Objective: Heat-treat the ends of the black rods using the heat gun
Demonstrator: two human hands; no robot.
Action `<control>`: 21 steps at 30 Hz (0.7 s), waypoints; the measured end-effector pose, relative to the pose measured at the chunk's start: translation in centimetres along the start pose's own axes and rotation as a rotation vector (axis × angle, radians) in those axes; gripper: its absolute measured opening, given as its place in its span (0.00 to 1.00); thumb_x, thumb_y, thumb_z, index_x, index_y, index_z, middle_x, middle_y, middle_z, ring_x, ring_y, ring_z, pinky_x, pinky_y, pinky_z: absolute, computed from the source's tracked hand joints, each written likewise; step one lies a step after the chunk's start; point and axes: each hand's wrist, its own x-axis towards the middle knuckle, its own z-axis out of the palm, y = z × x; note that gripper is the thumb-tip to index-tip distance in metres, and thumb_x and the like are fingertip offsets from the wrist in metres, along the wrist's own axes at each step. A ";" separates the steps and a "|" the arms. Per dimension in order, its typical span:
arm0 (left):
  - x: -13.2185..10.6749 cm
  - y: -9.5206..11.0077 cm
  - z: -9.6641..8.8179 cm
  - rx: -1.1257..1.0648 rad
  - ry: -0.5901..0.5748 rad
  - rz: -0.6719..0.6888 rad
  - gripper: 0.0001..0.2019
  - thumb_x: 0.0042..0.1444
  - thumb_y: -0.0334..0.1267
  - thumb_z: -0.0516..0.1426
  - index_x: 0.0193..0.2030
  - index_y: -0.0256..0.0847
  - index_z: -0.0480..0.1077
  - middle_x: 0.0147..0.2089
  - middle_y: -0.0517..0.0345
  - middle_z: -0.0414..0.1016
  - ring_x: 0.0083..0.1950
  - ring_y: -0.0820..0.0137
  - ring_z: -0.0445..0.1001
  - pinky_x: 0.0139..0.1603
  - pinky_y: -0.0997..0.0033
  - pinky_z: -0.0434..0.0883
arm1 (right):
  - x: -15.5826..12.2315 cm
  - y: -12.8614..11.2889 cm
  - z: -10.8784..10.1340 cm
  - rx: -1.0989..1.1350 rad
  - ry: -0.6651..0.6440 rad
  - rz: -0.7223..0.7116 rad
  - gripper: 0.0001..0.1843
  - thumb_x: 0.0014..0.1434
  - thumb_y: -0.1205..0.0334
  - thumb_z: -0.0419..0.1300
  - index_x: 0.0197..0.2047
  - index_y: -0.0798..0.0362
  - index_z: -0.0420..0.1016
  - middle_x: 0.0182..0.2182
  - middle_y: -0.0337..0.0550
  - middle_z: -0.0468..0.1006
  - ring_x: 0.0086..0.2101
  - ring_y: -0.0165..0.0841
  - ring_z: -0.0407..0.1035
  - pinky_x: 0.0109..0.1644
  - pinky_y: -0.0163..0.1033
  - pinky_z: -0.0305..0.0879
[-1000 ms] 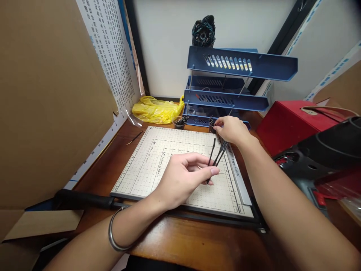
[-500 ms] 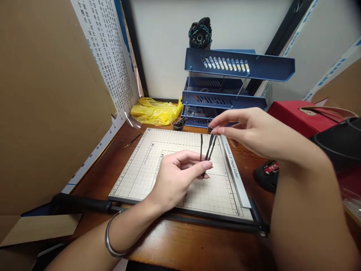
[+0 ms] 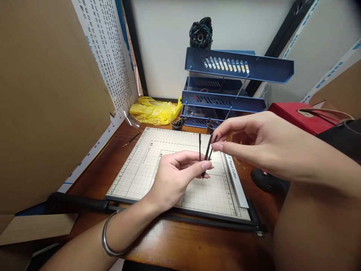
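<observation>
The left hand pinches thin black sticks above the paper cutter, bare board leftward to its edge, the right hand at their tops, its pinch unclear.

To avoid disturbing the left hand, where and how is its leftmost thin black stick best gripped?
Probably pinch the thin black stick near its upper tip, from above: that end stands apart from the other sticks, while the left hand covers its lower part.

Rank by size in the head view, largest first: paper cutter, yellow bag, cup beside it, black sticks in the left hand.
1. Paper cutter
2. Yellow bag
3. Cup and black sticks, unranked: sticks are nearer the camera and partly hidden by the left hand.
</observation>
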 end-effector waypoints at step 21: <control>-0.8 -0.1 0.1 -0.007 -0.050 0.117 0.02 0.55 0.30 0.70 0.35 0.37 0.83 0.30 0.58 0.84 0.30 0.76 0.81 0.34 0.84 0.78 | -2.6 -0.9 -0.9 0.039 0.137 -0.147 0.10 0.63 0.53 0.66 0.39 0.49 0.86 0.22 0.37 0.76 0.21 0.28 0.67 0.21 0.33 0.62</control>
